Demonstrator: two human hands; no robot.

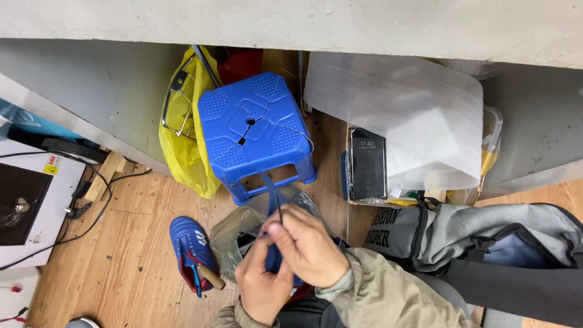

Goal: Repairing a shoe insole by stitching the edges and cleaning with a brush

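Both hands meet low in the middle of the view, above the person's lap; the right hand (313,246) lies over a blue shoe (274,258), its thumb and forefinger pinched together on a thin dark needle-like tool (278,209) that stands up from the grip toward the stool; the left hand (262,285) sits just below and to the left, fingers curled around the same blue shoe, which is mostly hidden between the two hands; a thin thread (270,185) runs up from the pinch; just beyond stands a cracked blue plastic stool (255,130) on the wooden floor (130,249); a second blue shoe (188,246) lies to the left on the floor, a wooden-handled tool (209,276) resting against it; a clear plastic bag (234,237) sits between that shoe and the hands; a yellow bag (185,146) leans beside the stool; a dark phone (367,164) lies to the right.
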